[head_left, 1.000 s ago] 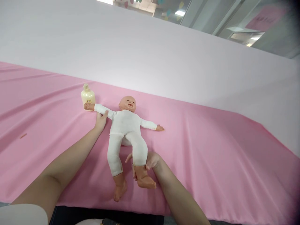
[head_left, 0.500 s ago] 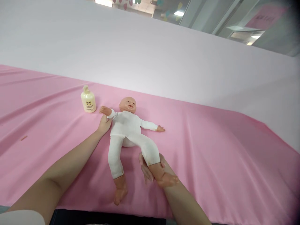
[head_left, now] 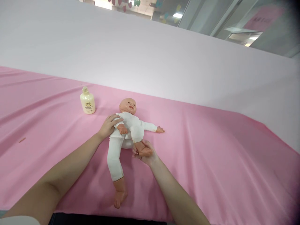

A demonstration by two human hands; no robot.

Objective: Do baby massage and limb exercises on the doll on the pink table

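Note:
A baby doll [head_left: 116, 159] in a white suit lies on its back, head away from me. My left hand [head_left: 109, 125] is closed over its upper arm on the left side, and that arm is folded across the belly. Around the ankle of the right-hand leg, my right hand [head_left: 148, 154] is closed, with some fingers hidden behind the foot. That leg is bent up against the trunk. The other leg lies stretched toward me, and the arm on the right is spread outward.
A cream pump bottle [head_left: 88, 101] stands left of the doll's head. Pink cloth [head_left: 211, 162] with folds covers the table. A small brownish strip [head_left: 22, 140] lies at the far left. Behind the table rises a white wall [head_left: 150, 59] with windows above.
My right hand has pushed the doll's leg up, bending it toward the belly. My left hand has brought the doll's arm inward across the trunk.

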